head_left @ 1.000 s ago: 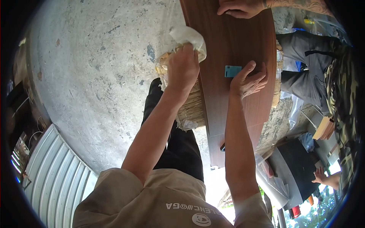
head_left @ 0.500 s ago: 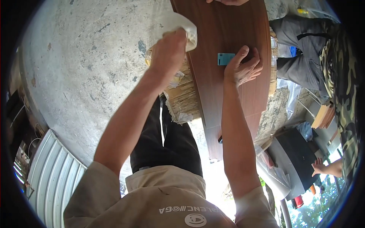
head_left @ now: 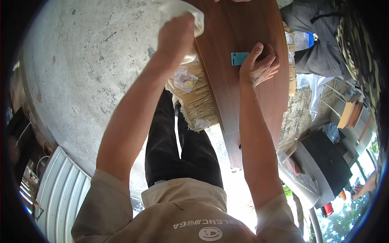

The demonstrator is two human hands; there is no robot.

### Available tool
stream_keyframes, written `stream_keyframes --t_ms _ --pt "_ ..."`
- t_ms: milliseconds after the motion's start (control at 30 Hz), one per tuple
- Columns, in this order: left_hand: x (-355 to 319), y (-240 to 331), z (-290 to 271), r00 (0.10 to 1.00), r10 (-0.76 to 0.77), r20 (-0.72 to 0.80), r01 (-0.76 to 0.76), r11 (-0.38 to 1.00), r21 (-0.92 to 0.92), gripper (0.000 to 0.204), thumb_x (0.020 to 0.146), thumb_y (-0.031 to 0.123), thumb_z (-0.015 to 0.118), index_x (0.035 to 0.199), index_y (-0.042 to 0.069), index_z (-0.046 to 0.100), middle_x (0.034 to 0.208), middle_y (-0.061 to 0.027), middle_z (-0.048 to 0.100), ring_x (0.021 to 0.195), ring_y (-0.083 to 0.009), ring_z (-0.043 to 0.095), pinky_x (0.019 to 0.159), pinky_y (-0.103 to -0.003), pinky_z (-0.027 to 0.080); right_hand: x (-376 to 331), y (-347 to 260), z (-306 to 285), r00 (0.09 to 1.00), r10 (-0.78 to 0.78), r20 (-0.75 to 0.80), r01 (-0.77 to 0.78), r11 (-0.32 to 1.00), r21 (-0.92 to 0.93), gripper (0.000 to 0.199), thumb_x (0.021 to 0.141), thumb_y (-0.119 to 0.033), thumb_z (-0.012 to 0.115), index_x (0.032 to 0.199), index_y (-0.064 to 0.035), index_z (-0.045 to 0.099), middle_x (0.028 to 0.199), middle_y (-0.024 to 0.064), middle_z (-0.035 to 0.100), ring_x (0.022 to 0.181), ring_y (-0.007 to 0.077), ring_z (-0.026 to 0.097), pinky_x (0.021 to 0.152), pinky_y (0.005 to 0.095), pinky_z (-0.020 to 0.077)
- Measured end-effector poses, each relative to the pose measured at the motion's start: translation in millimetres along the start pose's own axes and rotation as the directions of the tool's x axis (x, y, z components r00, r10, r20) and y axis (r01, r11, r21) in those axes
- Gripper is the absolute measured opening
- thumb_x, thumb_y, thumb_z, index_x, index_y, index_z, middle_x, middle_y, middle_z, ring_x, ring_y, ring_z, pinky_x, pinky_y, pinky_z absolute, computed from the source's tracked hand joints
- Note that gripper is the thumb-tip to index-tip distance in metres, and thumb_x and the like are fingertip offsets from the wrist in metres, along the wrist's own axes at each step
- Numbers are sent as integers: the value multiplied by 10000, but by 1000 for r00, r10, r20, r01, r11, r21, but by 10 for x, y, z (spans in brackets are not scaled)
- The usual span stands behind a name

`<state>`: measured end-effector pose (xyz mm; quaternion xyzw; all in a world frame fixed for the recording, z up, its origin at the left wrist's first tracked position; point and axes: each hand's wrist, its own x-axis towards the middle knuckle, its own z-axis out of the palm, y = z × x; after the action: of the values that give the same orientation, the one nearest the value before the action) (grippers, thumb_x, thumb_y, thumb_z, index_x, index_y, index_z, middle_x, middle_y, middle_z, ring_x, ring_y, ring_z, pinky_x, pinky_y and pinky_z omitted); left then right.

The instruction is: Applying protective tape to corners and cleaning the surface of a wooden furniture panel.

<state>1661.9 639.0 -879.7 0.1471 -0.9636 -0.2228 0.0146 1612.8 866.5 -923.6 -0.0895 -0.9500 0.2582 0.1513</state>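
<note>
My left hand [head_left: 177, 38] is closed around a white cloth [head_left: 197, 18], which bunches up above and beside the fingers at the left edge of a dark brown wooden panel [head_left: 239, 28]. The long panel has a glossy face and lies on a rough, worn block [head_left: 198, 101]. My right hand [head_left: 259, 67] rests on the panel, thumb apart from the loosely curled fingers, with nothing visible in it. Just left of that thumb sits a small teal square piece [head_left: 239, 58], its right side close to the hand.
Across the panel, a person in grey trousers [head_left: 312, 24] and a camouflage top stands close. A bit of another hand [head_left: 235, 1] touches the panel's far end. At the right are wooden pieces [head_left: 349, 115] and a black panel [head_left: 324, 158]; corrugated metal [head_left: 60, 190] stands lower left.
My left hand with the cloth has moved slightly farther up and left. The right hand stays nearly in place beside the teal piece. The person at the right has shifted an arm lower.
</note>
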Motion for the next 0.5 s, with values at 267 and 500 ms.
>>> stream_keyframes --t_ms 267,500 --pt "347 -315 4 989 87 -116 -74 991 112 136 931 114 593 918 -1 664 834 -258 712 843 -445 714 768 -534 571 20 -71 56 1000 -2 -24 4 997 78 728 969 -697 443 1341 -94 614 1370 171 510 1291 369 446 1100 529 327" --pt "-673 264 159 999 43 18 -37 968 -249 83 915 78 632 908 12 582 895 -209 645 871 -443 650 735 -532 535 72 34 -7 994 -72 -78 71 997 -23 532 957 -549 592 1292 -144 671 1350 162 568 1257 396 504 1036 557 394"
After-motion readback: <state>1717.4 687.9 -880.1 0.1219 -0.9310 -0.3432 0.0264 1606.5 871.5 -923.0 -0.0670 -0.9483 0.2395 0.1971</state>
